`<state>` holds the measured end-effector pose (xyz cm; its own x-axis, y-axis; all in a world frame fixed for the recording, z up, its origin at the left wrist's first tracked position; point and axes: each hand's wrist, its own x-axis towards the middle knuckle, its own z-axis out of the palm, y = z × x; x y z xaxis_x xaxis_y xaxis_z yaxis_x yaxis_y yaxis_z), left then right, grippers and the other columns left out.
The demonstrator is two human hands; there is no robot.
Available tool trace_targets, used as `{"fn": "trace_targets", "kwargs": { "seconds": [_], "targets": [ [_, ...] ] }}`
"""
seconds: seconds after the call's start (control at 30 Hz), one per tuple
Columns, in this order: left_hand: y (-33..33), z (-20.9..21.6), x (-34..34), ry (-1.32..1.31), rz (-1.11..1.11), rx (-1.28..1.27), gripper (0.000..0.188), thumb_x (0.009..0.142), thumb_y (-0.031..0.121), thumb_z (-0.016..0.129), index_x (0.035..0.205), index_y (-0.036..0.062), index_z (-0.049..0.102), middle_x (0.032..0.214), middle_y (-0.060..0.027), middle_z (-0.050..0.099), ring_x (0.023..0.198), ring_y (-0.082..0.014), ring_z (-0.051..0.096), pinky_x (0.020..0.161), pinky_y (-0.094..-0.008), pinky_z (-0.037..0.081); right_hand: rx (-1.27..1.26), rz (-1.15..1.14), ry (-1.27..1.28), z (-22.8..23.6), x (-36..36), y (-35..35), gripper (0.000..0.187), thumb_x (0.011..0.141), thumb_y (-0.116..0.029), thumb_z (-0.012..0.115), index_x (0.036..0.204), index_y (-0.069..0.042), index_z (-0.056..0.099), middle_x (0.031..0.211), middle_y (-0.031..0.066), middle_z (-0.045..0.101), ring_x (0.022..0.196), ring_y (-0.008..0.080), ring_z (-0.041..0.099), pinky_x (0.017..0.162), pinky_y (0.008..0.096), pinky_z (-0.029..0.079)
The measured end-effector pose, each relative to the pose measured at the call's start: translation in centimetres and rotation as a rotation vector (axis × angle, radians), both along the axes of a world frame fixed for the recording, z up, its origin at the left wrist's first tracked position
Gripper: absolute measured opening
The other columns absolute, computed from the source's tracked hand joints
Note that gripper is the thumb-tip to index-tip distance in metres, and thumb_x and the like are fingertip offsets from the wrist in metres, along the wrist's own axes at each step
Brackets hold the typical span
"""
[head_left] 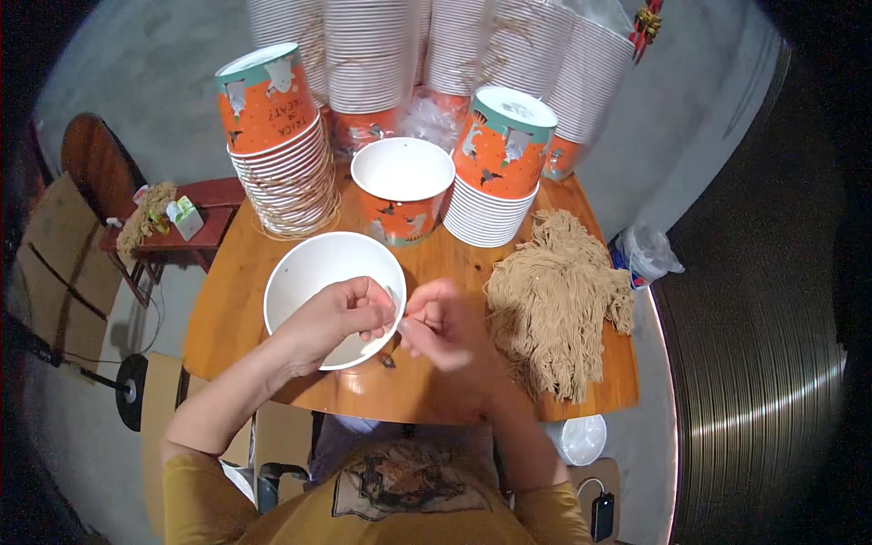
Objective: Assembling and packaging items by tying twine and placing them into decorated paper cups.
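A paper bucket (pixel 300 272) with a white inside lies tipped on the table before me, its mouth toward me. My left hand (pixel 350 311) reaches over that mouth, fingers closed in a pinch just inside the right rim. Close outside the same rim is my right hand (pixel 440 325), its fingers curled together and smeared by motion. Whatever either pinch holds is too small to make out. Right of my right hand lies a heap of tan cords (pixel 559 300). Behind the tipped bucket, another orange printed bucket (pixel 402 222) stands upright.
On the wooden table (pixel 232 313), a stack of upturned buckets (pixel 272 136) with cords hanging round it stands left, another stack (pixel 502 168) right. Tall wrapped bucket stacks (pixel 363 54) line the back. A red bench (pixel 218 213) is at left, a bagged bin (pixel 645 254) at right.
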<state>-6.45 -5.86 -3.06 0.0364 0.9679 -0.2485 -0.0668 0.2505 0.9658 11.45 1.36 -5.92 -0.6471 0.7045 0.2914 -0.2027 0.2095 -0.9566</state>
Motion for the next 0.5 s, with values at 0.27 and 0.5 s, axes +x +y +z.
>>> {"fn": "trace_targets", "kwargs": {
  "seconds": [0.27, 0.5],
  "targets": [
    [0.4, 1.0, 0.2, -0.309, -0.078, 0.143, 0.009, 0.09, 0.013, 0.056, 0.093, 0.0086, 0.049, 0.075, 0.002, 0.054, 0.064, -0.0048, 0.048, 0.058, -0.0184, 0.039, -0.21, 0.512, -0.319, 3.5, 1.3, 2.9, 0.013, 0.093, -0.014, 0.054, 0.103, -0.007, 0.058, 0.089, 0.0026, 0.064, 0.077, 0.0089, 0.059, 0.068, 0.0242, 0.048],
    [0.3, 1.1, 0.8, 0.075, -0.129, 0.159, 0.009, 0.091, 0.016, 0.054, 0.093, 0.0082, 0.05, 0.074, 0.0051, 0.05, 0.063, -0.0023, 0.043, 0.057, -0.0169, 0.037, -0.072, 0.511, -0.444, 3.3, 2.0, 2.5, 0.016, 0.093, -0.02, 0.055, 0.102, -0.007, 0.061, 0.092, 0.0021, 0.066, 0.074, 0.0086, 0.059, 0.065, 0.0223, 0.047]
  ]
}}
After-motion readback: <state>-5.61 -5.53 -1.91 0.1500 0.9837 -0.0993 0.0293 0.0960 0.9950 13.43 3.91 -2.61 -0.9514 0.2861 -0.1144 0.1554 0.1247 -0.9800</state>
